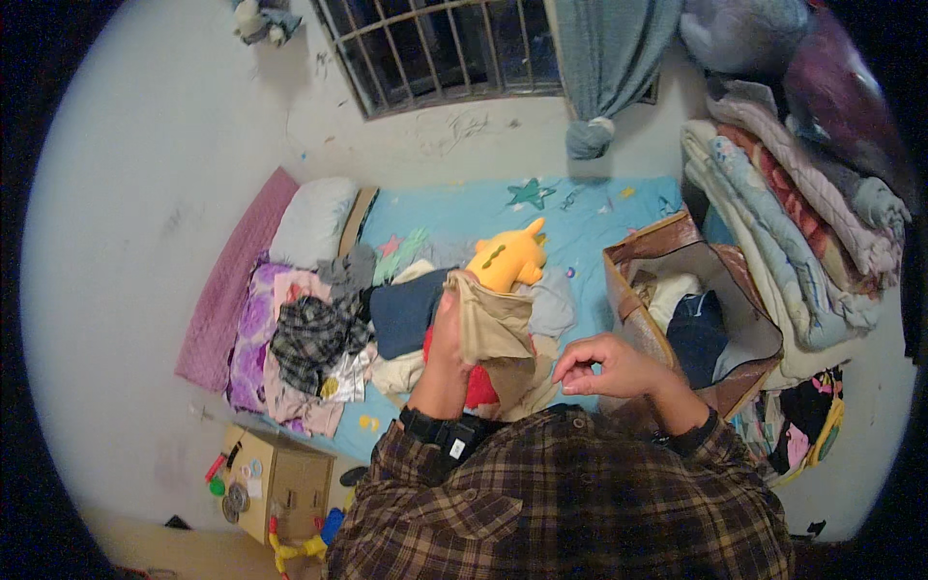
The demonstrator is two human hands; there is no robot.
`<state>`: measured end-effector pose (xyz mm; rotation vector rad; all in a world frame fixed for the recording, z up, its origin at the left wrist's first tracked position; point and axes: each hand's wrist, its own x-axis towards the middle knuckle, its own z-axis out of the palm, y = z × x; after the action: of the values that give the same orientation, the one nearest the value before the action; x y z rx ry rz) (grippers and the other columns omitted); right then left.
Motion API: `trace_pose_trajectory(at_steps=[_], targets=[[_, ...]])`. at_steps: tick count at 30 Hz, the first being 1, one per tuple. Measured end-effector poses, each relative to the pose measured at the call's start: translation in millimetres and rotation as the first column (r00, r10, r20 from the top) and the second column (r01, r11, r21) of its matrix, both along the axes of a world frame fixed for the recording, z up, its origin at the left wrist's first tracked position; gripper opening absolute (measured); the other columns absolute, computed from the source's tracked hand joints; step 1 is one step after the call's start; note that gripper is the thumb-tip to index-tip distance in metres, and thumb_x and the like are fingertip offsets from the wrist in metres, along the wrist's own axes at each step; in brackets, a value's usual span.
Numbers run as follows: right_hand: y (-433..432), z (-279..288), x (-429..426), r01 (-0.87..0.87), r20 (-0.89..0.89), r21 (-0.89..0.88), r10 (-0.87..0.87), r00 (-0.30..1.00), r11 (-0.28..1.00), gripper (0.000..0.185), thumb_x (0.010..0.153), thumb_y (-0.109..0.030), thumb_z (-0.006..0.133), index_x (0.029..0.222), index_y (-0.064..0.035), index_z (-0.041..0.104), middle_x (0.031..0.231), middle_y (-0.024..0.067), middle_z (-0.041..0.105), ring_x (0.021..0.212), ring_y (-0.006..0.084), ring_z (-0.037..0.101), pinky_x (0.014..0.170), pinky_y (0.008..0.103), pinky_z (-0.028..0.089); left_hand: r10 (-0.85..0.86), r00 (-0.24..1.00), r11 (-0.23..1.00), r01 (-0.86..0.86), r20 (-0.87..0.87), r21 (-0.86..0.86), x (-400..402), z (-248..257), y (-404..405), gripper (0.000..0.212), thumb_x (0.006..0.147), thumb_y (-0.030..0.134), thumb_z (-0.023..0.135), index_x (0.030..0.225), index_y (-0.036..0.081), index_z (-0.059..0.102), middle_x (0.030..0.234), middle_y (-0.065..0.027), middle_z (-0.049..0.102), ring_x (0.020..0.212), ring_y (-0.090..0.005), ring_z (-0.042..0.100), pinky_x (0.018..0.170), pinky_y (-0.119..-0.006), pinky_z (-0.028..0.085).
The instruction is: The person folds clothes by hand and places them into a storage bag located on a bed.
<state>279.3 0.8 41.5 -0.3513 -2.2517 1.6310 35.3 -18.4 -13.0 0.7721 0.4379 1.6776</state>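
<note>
My left hand [449,330] grips a beige cloth garment [500,319], held up in front of my chest with its lower part hanging. My right hand [612,366] is to the right of the garment, fingers loosely curled, with nothing visible in it. Just beyond the garment lies a yellow plush toy [504,257]. A folded dark blue cloth [406,312] rests left of my left hand, and red cloth [481,388] shows beneath. Right of my right hand stands an open brown storage bag [641,319] with dark blue clothing [696,337] and white cloth inside.
Clothes, including a black plaid shirt [315,341], are heaped on the bed's left. A white pillow [315,221] lies behind them. Folded quilts [776,225] are stacked at right. A wooden cabinet [290,482] stands lower left. The barred window [449,54] is beyond the bed.
</note>
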Motion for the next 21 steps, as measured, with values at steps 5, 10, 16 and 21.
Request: trace_pose_trajectory(at_steps=[5,10,16,21], targets=[[3.7,-10.2,-7.5,0.095,0.040,-0.090,-0.092,0.995,0.991,0.018,0.076,-0.010,0.063,0.093,-0.0044,0.058,0.078,-0.0020,0.055,0.070,0.0046,0.049,0.062,0.0195,0.040,-0.185,0.962,0.980,0.164,0.201,0.116,-0.2,-11.1,0.4,0.014,0.087,0.024,0.045,0.095,0.013,0.046,0.076,-0.0058,0.050,0.069,-0.0204,0.051,0.065,-0.034,0.044],[9.6,-22.5,-19.8,0.330,-0.089,-0.002,-0.329,0.940,0.944,0.037,0.075,-0.014,0.064,0.108,-0.0030,0.051,0.084,-0.0002,0.056,0.064,0.0043,0.048,0.058,0.0189,0.040,0.014,1.000,0.988,-0.014,0.000,-0.151,6.0,-20.7,6.2,0.019,0.086,0.020,0.047,0.100,0.007,0.048,0.085,-0.0043,0.055,0.074,-0.0152,0.054,0.063,-0.030,0.047],[25.5,-39.9,-27.8,0.356,0.013,-0.091,-0.356,0.934,0.930,0.026,0.079,-0.012,0.059,0.101,-0.0022,0.050,0.081,-0.0009,0.054,0.066,0.0051,0.049,0.060,0.0211,0.042,0.069,0.942,0.957,-0.155,-0.328,-0.245,36.1,-6.0,4.9,0.023,0.089,0.017,0.044,0.106,0.003,0.048,0.093,-0.0064,0.057,0.079,-0.0140,0.056,0.069,-0.028,0.047],[29.8,-41.1,-21.6,0.455,-0.120,-0.213,-0.486,0.866,0.864,0.026,0.082,-0.006,0.050,0.107,-0.0028,0.044,0.088,0.0040,0.054,0.077,0.0091,0.053,0.068,0.0243,0.044,0.130,0.824,0.945,-0.272,-0.551,-0.183,36.3,-8.2,7.4,0.020,0.087,0.014,0.047,0.102,0.001,0.050,0.093,-0.0051,0.058,0.080,-0.0134,0.056,0.071,-0.024,0.045]])
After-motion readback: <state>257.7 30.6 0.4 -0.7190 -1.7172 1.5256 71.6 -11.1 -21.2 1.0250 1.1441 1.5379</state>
